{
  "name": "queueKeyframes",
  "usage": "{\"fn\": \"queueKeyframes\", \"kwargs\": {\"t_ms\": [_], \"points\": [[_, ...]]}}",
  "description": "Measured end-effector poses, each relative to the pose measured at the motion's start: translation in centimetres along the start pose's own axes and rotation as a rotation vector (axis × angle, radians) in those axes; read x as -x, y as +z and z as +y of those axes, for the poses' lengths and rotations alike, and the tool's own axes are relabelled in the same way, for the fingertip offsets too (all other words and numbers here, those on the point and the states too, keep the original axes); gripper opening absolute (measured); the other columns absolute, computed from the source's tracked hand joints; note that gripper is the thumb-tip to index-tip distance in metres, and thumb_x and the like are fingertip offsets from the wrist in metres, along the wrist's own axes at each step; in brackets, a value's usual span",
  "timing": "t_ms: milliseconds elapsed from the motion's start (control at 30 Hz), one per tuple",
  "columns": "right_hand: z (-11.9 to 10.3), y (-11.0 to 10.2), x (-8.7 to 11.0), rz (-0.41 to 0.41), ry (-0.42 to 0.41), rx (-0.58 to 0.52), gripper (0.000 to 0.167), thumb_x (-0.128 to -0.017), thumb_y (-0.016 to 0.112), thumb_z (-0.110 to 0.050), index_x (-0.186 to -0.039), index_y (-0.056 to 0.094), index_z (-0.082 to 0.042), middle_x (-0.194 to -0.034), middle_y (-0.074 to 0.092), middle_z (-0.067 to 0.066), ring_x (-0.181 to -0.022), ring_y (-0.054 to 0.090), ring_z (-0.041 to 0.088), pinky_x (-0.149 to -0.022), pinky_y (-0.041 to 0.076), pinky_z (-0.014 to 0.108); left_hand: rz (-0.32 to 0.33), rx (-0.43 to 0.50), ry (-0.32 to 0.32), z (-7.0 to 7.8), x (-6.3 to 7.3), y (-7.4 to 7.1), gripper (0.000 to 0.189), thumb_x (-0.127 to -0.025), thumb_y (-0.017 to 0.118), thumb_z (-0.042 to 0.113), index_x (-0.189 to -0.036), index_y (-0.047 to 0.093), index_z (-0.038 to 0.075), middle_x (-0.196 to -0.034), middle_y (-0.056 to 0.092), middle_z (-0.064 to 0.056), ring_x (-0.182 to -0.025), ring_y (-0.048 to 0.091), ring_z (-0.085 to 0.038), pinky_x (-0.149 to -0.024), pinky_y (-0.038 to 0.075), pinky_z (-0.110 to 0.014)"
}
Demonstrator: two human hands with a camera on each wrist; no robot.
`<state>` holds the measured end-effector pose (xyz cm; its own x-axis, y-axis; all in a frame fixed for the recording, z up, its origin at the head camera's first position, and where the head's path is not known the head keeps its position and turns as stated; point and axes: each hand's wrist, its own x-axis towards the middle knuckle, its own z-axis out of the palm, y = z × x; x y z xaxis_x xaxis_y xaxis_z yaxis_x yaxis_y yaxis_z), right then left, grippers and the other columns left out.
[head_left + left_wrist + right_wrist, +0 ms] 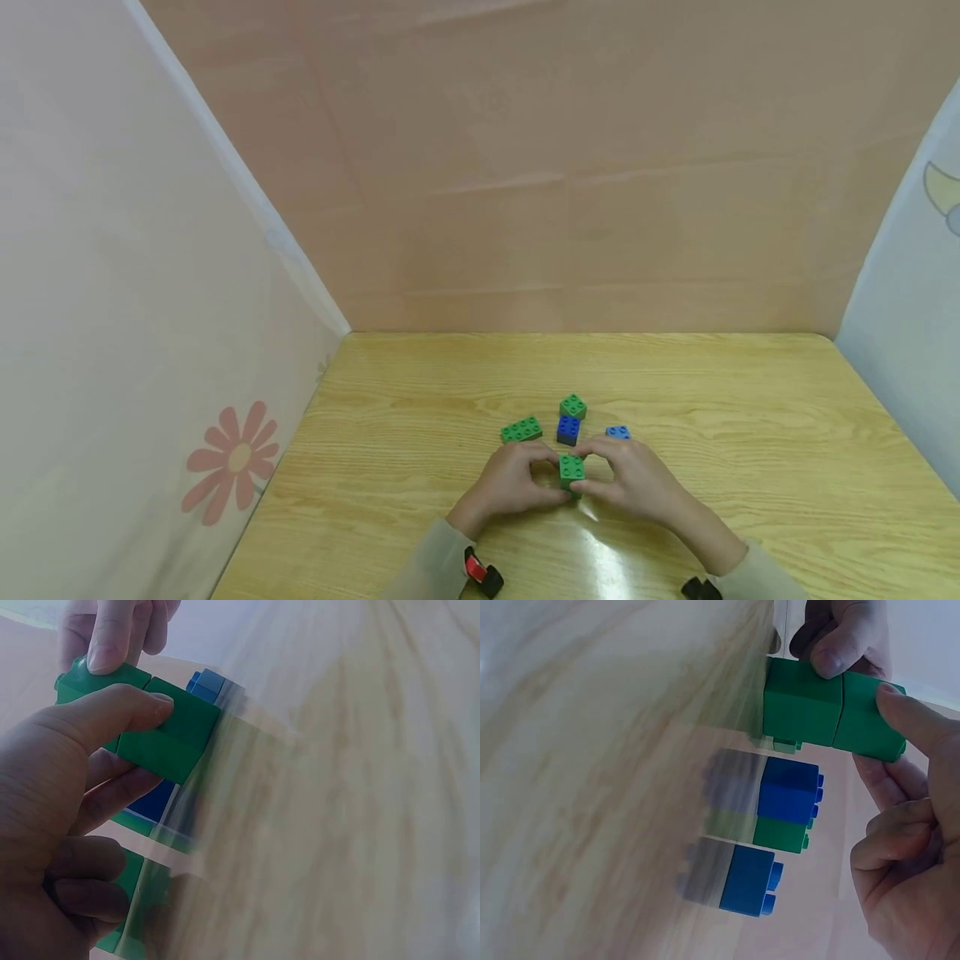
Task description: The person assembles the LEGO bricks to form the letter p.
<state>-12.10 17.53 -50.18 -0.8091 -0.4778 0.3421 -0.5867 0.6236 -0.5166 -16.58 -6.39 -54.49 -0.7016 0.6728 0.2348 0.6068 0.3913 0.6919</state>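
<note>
Two square green bricks stand one on top of the other between the hands, low over the wooden table. My left hand [513,477] pinches the lower green brick [801,701], its thumb on the near side and fingers behind. Thumb and fingers of my right hand [641,482] grip the upper green brick [572,467]. A thin seam line shows between the two bricks in both wrist views. In the head view, fingertips cover much of the lower brick.
Just beyond the hands are a dark blue brick [567,430], a square green brick [573,406] behind it, a longer green brick [521,430] to the left and a lighter blue brick [618,432] by the right hand. Fabric walls border the table [420,375].
</note>
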Motion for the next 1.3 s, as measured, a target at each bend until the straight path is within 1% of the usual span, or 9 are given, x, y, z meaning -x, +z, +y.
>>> {"fn": "queueKeyframes", "kwargs": {"t_ms": [133, 233, 333, 533, 833, 967, 1300], "points": [[0.14, 0.10, -0.05, 0.007, -0.015, 0.003, 0.035, -0.089, 0.084, -0.037, -0.113, 0.075, -0.014, -0.112, 0.076, 0.002, -0.099, 0.072, 0.023, -0.080, 0.061, 0.043, -0.006, 0.005, -0.011, 0.01, 0.03, -0.05, 0.029, -0.086, 0.087, 0.041, -0.109, 0.079, 0.026, -0.113, 0.070, 0.022, -0.106, 0.063, 0.005, -0.094, 0.050, -0.021], [0.26, 0.22, 0.03, 0.016, -0.019, 0.010, 0.035, -0.088, 0.084, -0.037, -0.113, 0.075, -0.015, -0.111, 0.076, 0.000, -0.098, 0.073, 0.021, -0.079, 0.061, 0.041, -0.003, 0.008, -0.006, 0.00, 0.02, 0.03, 0.029, -0.086, 0.087, 0.041, -0.109, 0.079, 0.025, -0.113, 0.070, 0.022, -0.106, 0.063, 0.005, -0.094, 0.050, -0.022], [0.34, 0.30, 0.13, 0.026, -0.024, 0.011, 0.034, -0.088, 0.085, -0.037, -0.113, 0.075, -0.015, -0.111, 0.076, -0.001, -0.097, 0.073, 0.021, -0.079, 0.061, 0.041, 0.005, 0.011, -0.001, 0.05, 0.01, 0.12, 0.029, -0.086, 0.087, 0.041, -0.109, 0.079, 0.025, -0.113, 0.070, 0.021, -0.106, 0.062, 0.006, -0.094, 0.050, -0.022], [0.45, 0.38, 0.13, 0.041, -0.040, 0.015, 0.034, -0.088, 0.085, -0.036, -0.113, 0.075, -0.015, -0.110, 0.076, 0.000, -0.096, 0.073, 0.021, -0.078, 0.062, 0.040, 0.019, -0.007, 0.007, 0.15, 0.00, 0.23, 0.031, -0.086, 0.086, 0.043, -0.110, 0.079, 0.026, -0.111, 0.071, 0.022, -0.104, 0.063, 0.006, -0.093, 0.050, -0.020], [0.54, 0.54, 0.10, 0.060, -0.063, 0.038, 0.033, -0.086, 0.087, -0.034, -0.111, 0.076, -0.017, -0.109, 0.076, -0.003, -0.094, 0.073, 0.018, -0.075, 0.062, 0.038, 0.029, -0.018, 0.001, 0.02, 0.13, 0.34, 0.030, -0.085, 0.086, 0.044, -0.109, 0.078, 0.027, -0.109, 0.071, 0.023, -0.103, 0.064, 0.005, -0.092, 0.050, -0.019], [0.44, 0.49, 0.11, 0.052, -0.050, 0.035, 0.032, -0.086, 0.087, -0.036, -0.111, 0.076, -0.018, -0.109, 0.076, -0.004, -0.095, 0.073, 0.017, -0.076, 0.061, 0.038, 0.026, -0.018, 0.008, 0.05, 0.17, 0.31, 0.031, -0.086, 0.086, 0.043, -0.109, 0.079, 0.025, -0.110, 0.071, 0.021, -0.104, 0.064, 0.005, -0.093, 0.050, -0.019], [0.21, -0.06, 0.22, 0.015, 0.018, 0.001, 0.035, -0.087, 0.083, -0.045, -0.113, 0.077, -0.021, -0.110, 0.075, -0.006, -0.098, 0.072, 0.019, -0.079, 0.061, 0.040, 0.018, -0.033, 0.009, 0.13, 0.05, 0.32, 0.030, -0.086, 0.086, 0.043, -0.109, 0.078, 0.024, -0.111, 0.071, 0.020, -0.104, 0.064, 0.004, -0.092, 0.050, -0.018]]}}
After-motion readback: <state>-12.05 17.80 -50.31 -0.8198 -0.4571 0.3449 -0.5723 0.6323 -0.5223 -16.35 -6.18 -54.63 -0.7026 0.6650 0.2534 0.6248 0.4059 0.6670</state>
